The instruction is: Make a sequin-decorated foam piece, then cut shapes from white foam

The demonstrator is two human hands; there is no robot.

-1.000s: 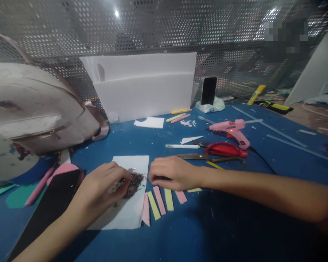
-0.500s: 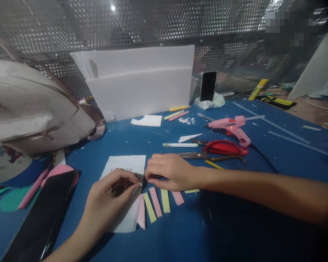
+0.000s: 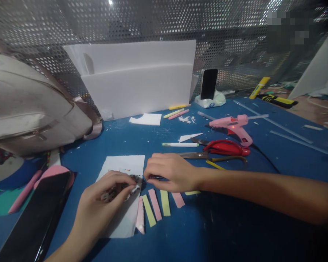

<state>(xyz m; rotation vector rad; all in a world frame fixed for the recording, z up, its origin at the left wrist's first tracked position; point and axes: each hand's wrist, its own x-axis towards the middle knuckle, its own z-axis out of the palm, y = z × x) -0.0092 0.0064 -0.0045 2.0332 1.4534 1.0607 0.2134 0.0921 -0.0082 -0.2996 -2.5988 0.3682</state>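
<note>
My left hand (image 3: pixel 109 196) is closed in a pinch over a sheet of white paper (image 3: pixel 125 218). A small pale bit shows at its fingertips, too small to name. Dark, speckled material (image 3: pixel 109 194) lies on the paper, partly hidden behind this hand. Just right of the paper, my right hand (image 3: pixel 171 173) has its fingers curled together around something thin and dark, mostly hidden. Below it, pink strips (image 3: pixel 155 204) and yellow strips (image 3: pixel 165 203) lie side by side on the blue table. Scissors (image 3: pixel 194 155) lie behind the right hand, their blade partly covered by it.
A pink glue gun (image 3: pixel 229 125) and red-handled scissors (image 3: pixel 226 147) lie to the right. Markers (image 3: pixel 180 145), glue sticks (image 3: pixel 289 140) and a cutter (image 3: pixel 278 100) are spread around. A phone (image 3: pixel 209 83) stands behind; a bag (image 3: pixel 38 105) and black case (image 3: pixel 41 211) are left.
My left hand has moved slightly left and down, away from the right hand. The right hand stays nearly in place. The camera view has shifted a little.
</note>
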